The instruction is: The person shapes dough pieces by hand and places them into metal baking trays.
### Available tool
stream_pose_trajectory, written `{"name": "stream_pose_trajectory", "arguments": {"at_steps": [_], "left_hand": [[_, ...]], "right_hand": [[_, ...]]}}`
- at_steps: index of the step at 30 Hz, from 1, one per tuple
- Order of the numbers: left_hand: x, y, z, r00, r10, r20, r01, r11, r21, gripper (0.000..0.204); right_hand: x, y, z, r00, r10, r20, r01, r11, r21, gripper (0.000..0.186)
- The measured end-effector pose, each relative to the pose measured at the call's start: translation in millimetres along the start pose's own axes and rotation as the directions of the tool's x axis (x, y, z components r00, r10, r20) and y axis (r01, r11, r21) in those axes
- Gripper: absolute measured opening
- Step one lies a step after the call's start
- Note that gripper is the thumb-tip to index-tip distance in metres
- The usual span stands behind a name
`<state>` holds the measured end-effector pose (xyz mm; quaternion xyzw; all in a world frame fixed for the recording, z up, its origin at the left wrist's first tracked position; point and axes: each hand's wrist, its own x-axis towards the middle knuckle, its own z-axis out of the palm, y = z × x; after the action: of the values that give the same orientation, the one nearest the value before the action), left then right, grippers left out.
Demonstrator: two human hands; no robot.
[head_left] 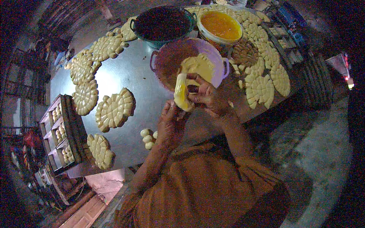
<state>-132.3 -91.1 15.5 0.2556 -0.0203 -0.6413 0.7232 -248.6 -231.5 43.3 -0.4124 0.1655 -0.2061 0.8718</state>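
Note:
An elongated pale piece of dough (181, 93), glossy yellow along one side, is held upright over the near rim of a purple two-handled basin (219, 64). My right hand (209, 100) grips it from the right, fingers curled against it. My left hand (169, 119) has its fingertips closed on its lower end. Inside the basin is a pale yellow mass (197, 64). Several small round dough pieces (148, 138) lie on the metal table (125, 68) just left of my left forearm.
A dark-filled green tub (161, 24) and a tub of orange-yellow liquid (219, 26) stand behind the basin. Flat clustered dough rounds (114, 108) line both sides. A compartmented tray (47, 135) with dough balls sits at the left edge, another rack (283, 36) at back right.

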Motion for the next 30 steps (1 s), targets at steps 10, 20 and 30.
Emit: {"name": "stream_pose_trajectory", "arguments": {"at_steps": [10, 20, 30], "left_hand": [[-21, 39, -29, 0.978, 0.081, -0.192, -0.060, 0.992, 0.113, 0.036], [-59, 87, -18, 0.976, 0.216, 0.028, -0.143, 0.541, 0.829, 0.025], [-47, 104, -44, 0.990, -0.102, -0.100, 0.141, 0.805, 0.577, 0.031]], "right_hand": [[-24, 60, 36, 0.942, -0.336, -0.011, 0.220, 0.641, -0.735, 0.031], [-22, 31, 77, 0.949, -0.263, 0.173, 0.160, -0.072, -0.985, 0.028], [-10, 18, 75, 0.888, -0.146, 0.436, 0.438, -0.023, -0.899, 0.048]]}}
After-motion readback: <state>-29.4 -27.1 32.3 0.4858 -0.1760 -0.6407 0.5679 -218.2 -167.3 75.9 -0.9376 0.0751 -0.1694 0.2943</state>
